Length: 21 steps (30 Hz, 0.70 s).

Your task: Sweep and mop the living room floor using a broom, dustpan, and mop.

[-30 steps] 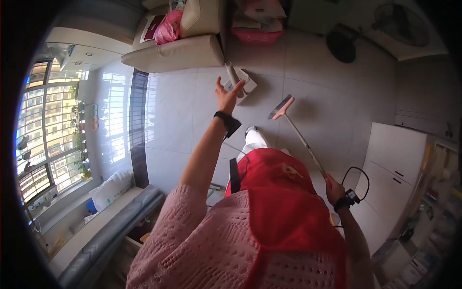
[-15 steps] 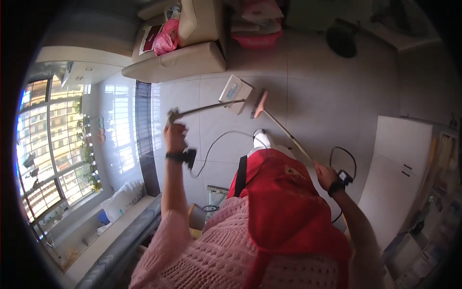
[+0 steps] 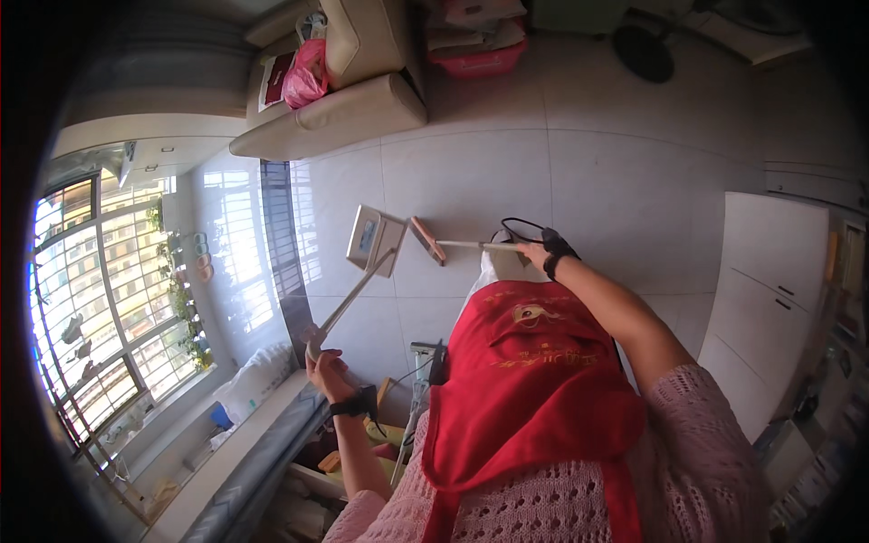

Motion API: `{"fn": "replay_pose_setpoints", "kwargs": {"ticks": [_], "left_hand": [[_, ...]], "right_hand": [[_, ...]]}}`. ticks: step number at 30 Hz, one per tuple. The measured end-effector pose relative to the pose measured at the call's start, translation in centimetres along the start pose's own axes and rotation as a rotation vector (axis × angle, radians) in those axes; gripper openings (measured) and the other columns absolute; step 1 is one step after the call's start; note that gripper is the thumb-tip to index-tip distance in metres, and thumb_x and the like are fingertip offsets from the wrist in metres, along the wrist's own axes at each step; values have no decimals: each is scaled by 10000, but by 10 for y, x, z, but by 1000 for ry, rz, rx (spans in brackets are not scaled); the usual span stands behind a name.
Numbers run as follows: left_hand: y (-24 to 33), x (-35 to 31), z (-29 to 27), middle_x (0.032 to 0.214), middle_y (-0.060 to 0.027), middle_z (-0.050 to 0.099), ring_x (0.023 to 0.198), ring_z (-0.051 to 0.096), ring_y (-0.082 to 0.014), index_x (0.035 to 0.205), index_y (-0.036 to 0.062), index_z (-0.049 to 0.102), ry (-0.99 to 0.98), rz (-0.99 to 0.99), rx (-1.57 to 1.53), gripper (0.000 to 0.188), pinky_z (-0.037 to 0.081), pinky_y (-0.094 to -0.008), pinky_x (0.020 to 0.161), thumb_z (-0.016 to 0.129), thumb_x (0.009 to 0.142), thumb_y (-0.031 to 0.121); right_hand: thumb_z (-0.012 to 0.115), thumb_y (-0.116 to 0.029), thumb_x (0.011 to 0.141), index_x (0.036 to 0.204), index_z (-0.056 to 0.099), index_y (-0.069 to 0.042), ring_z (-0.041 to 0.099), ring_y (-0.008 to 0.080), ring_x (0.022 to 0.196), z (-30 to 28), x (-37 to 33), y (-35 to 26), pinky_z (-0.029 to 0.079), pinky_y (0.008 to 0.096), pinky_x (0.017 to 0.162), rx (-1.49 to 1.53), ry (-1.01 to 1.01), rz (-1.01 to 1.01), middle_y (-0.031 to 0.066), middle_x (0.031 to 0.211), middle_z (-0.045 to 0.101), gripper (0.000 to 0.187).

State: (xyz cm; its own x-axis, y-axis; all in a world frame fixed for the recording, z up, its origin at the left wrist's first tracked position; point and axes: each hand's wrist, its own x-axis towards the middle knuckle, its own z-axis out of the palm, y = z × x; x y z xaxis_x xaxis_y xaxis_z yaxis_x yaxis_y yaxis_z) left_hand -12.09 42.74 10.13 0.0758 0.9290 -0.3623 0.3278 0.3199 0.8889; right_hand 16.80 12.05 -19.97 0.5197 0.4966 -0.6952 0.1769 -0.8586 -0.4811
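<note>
Fingers wrapped round both tools: left hand [image 3: 328, 373] gripping the dustpan [image 3: 378, 242], right hand [image 3: 536, 255] the broom [image 3: 466, 242].
Half a second on, dustpan and broom head [image 3: 428, 242] have shifted left and down, side by side left of centre; the right hand has come inward, nearer the middle, and the left hand sits lower.

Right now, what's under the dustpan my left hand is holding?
Grey tiled floor shows around the dustpan; anything directly beneath it is covered, so I can't tell.
</note>
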Motion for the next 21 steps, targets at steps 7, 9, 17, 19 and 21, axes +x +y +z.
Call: {"fn": "replay_pose_setpoints", "kwargs": {"ticks": [7, 9, 17, 19, 21], "left_hand": [[-17, 10, 8, 572, -60, 545, 349, 386, -84, 1000, 19, 544, -39, 31, 129, 392, 288, -187, 328, 430, 626, -7], [-17, 10, 3, 561, -52, 535, 351, 388, -81, 1006, 21, 547, 6, 4, 158, 397, 283, -183, 322, 431, 627, -1], [-10, 19, 38, 535, -34, 514, 348, 387, -70, 986, 14, 559, -168, 41, 252, 375, 288, -181, 320, 428, 634, 5], [-6, 19, 59, 537, -31, 507, 356, 388, -66, 990, 7, 560, -230, 50, 265, 378, 293, -182, 324, 435, 633, 21], [-1, 19, 84, 542, -33, 514, 360, 396, -68, 988, 11, 561, -298, 81, 316, 368, 301, -188, 324, 431, 644, 29]], "right_hand": [[449, -509, 771, 984, 612, -116, 562, 273, 880, -68, -11, -19, 410, 324, 791, 178, 84, 166, 130, 977, 603, 476], [422, -439, 811, 1043, 592, -155, 537, 310, 922, -141, -60, -66, 389, 370, 842, 248, -6, 418, 194, 1000, 575, 404], [377, -226, 886, 1158, 501, -152, 548, 327, 934, -155, -74, 51, 444, 392, 809, 44, 299, 300, 146, 1031, 578, 308], [376, -228, 883, 1163, 495, -133, 546, 325, 943, -150, -87, 69, 443, 391, 814, 21, 340, 331, 146, 1037, 576, 318], [375, -243, 876, 1181, 476, -97, 540, 320, 962, -138, -104, 89, 441, 389, 820, -34, 365, 361, 150, 1048, 570, 352]]}}
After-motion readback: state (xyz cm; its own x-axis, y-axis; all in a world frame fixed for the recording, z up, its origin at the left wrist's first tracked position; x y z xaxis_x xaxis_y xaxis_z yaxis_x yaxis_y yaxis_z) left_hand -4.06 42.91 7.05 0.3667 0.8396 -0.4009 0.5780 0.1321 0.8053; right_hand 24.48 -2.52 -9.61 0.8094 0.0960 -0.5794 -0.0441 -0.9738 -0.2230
